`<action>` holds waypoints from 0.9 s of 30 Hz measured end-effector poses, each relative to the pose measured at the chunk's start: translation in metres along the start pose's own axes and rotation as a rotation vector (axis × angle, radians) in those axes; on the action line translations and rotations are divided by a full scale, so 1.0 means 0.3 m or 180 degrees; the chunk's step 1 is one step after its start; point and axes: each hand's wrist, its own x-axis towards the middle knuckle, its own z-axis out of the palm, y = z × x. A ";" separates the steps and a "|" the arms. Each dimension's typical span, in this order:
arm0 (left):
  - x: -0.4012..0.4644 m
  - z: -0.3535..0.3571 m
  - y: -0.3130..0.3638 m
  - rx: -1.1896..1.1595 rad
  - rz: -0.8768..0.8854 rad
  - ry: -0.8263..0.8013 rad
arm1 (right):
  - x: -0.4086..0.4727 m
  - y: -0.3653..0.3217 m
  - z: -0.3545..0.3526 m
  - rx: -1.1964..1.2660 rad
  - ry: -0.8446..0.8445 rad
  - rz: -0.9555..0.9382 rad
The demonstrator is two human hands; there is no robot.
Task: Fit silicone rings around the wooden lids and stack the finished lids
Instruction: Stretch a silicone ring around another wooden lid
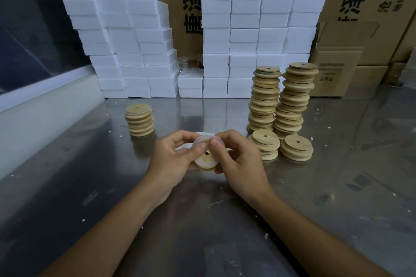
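A round wooden lid (206,157) with a small centre hole is gripped above the steel table (337,186) by the left hand (174,159) and right hand (238,162), a translucent silicone ring (203,136) pinched at its rim. Tall lid stacks (279,101) stand nearby to the right.

The table (337,164) is brushed metal, shiny and scuffed, dotted with white crumbs. The lids (265,101) are pale matt wood, smooth, with visible grain. The held lid (206,155) wears a translucent, milky silicone ring (198,141). Behind stand white foam blocks (245,29), grainy and matt, and brown cardboard boxes (337,69), dull and printed.
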 end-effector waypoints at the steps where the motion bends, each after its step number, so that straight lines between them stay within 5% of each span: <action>1: -0.001 0.001 0.001 0.0004 -0.0003 -0.0024 | 0.000 0.000 -0.002 0.0007 0.0073 -0.0008; 8: 0.003 0.002 -0.005 0.0051 -0.0034 0.0075 | 0.000 -0.006 -0.007 0.0339 0.0249 0.0280; 15: 0.006 0.003 -0.002 -0.0267 -0.0691 0.0008 | 0.008 0.001 -0.012 0.0044 0.0278 0.0206; 27: 0.011 -0.022 0.010 -0.0467 -0.0711 -0.0057 | 0.005 -0.034 -0.016 0.0112 0.0235 0.0280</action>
